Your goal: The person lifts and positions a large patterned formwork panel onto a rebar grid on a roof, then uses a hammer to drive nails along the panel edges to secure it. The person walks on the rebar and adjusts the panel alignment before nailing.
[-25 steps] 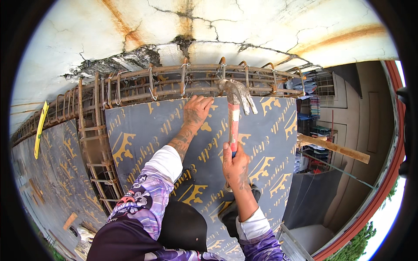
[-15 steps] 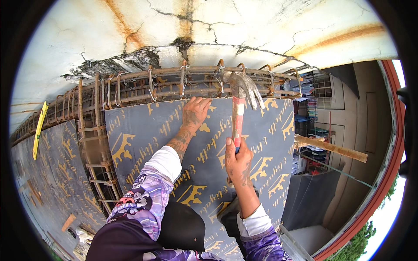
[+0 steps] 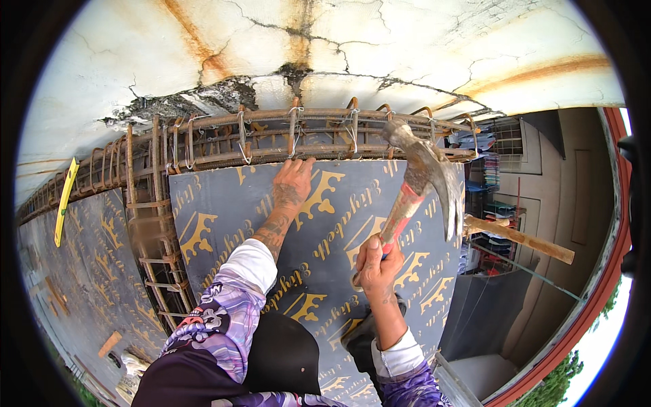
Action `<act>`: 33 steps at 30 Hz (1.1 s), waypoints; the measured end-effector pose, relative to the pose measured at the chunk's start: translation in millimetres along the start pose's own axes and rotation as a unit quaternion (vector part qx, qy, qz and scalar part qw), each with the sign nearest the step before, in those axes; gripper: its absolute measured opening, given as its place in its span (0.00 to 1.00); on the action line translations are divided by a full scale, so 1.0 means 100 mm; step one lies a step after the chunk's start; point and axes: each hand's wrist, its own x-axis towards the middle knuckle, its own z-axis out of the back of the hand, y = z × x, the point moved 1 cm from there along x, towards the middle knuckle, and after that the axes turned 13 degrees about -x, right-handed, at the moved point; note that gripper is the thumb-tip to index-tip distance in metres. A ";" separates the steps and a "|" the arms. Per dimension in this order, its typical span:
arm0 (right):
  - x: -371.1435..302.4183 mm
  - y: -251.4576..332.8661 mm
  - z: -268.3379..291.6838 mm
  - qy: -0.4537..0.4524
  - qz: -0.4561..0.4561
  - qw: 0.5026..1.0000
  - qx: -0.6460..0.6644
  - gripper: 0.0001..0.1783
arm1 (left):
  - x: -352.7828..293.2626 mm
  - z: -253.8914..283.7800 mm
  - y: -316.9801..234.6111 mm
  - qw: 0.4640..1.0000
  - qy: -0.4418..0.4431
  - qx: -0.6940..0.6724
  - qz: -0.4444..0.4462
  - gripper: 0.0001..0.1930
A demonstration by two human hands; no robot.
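My right hand (image 3: 380, 266) is wrapped around the red and white handle of a claw hammer (image 3: 427, 169), its head raised over the right part of the panel with the claw toward the right. Beneath both arms lies a dark grey plywood panel (image 3: 237, 197) with gold crowns and lettering. At its far edge my left hand (image 3: 291, 184) is closed, fingers bent over the edge next to the rebar; their tips are hidden. Just beyond that edge runs a rusty rebar cage (image 3: 271, 136), its bars and stirrups tied with thin wire.
A cracked, rust-stained white concrete surface (image 3: 380, 54) hangs over the cage. Upright rebar (image 3: 152, 224) stands left of the panel, with a yellow level (image 3: 66, 202) farther left. At right a wooden stick (image 3: 522, 239) juts out before hanging clothes. My boot (image 3: 366, 346) is below.
The hammer has tilted, its head swinging right and nearer as my right hand moved slightly down. My left hand has shifted a little left along the panel's edge.
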 end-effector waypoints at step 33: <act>0.11 -0.67 -0.12 0.018 -0.096 0.940 -0.328 0.25 | 0.09 -0.05 -0.18 0.999 0.009 0.000 -0.033 0.12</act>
